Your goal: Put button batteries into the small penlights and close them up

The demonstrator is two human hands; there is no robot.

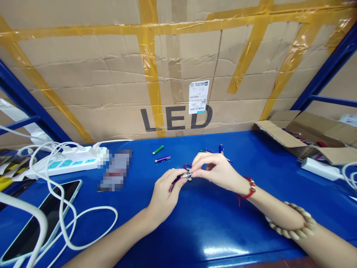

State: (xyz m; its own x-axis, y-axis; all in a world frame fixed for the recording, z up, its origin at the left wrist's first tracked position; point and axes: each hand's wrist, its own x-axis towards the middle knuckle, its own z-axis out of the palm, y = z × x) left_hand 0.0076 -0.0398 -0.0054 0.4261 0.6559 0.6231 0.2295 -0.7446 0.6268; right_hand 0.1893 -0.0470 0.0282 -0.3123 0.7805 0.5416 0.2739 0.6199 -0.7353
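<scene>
My left hand (166,191) is closed around a small dark metal tube with a silver end (186,175), which looks like a mini flashlight. The thumb and forefinger of my right hand (216,171) pinch at that silver end, and the fingertips hide exactly what they grip. A small round silver piece shows just under the fingertips. Beyond my hands on the blue table lie a purple mini flashlight (162,159) and a shorter green tube (158,149). Partly behind my right hand are a blue mini flashlight (221,149) and some coloured carabiner clips (206,150).
A white power strip (75,162) with looping cables stands at the left, above a tablet or large phone (44,219). A blurred-out phone-like object (115,171) lies beside it. At right sit an open cardboard box (281,136) and a white plug block (320,169). A large taped carton (111,82) forms the back.
</scene>
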